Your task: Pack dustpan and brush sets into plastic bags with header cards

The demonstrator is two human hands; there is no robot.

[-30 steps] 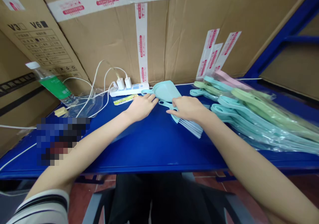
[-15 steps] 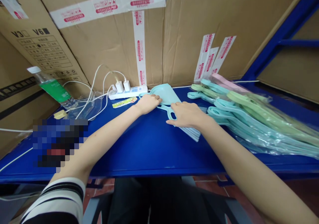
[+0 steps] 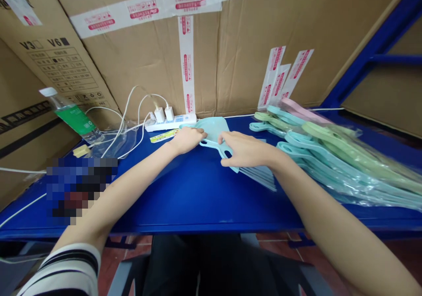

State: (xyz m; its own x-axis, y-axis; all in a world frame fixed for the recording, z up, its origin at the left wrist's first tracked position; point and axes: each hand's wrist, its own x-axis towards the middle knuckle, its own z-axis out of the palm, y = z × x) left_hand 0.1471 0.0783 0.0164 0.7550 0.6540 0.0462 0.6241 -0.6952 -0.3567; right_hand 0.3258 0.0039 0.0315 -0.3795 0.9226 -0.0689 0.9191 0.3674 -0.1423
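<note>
Brush [image 3: 234, 169] and pan [image 3: 212, 129], both pale green-blue, are on the desk [image 3: 198, 199] before the person; the pan is at 11 o'clock from the brush, and they seem to touch at the near edge of the pan. The handle of the brush points to 10 o'clock, its bristles to 4 o'clock. Compared with half a second ago, the handle has shifted toward 9 o'clock and the bristles look more spread; the right hand [image 3: 245, 149] has moved along with the handle, and its fingers now cover a part of the pan. In my judgement, this means the two pieces are being adjusted against each other, and this work is not finished yet.

The right hand comes from 4 o'clock, palm down, thumb on the near side of the brush and fingers on the far side; it appears to grasp the brush, rather loosely. The left hand [image 3: 187, 141] comes from 7 o'clock, its back turned up, with fingers bent over the handle side of the pan; whether it grasps or only rests there, I cannot tell. Both forearms reach well forward and come near each other at the hands.

At 3 o'clock from the right hand lie packs [image 3: 332, 144] in clear plastic; at 10 o'clock from the left hand is a power strip [image 3: 181, 120], and at 9 o'clock a card [image 3: 165, 135]
</note>
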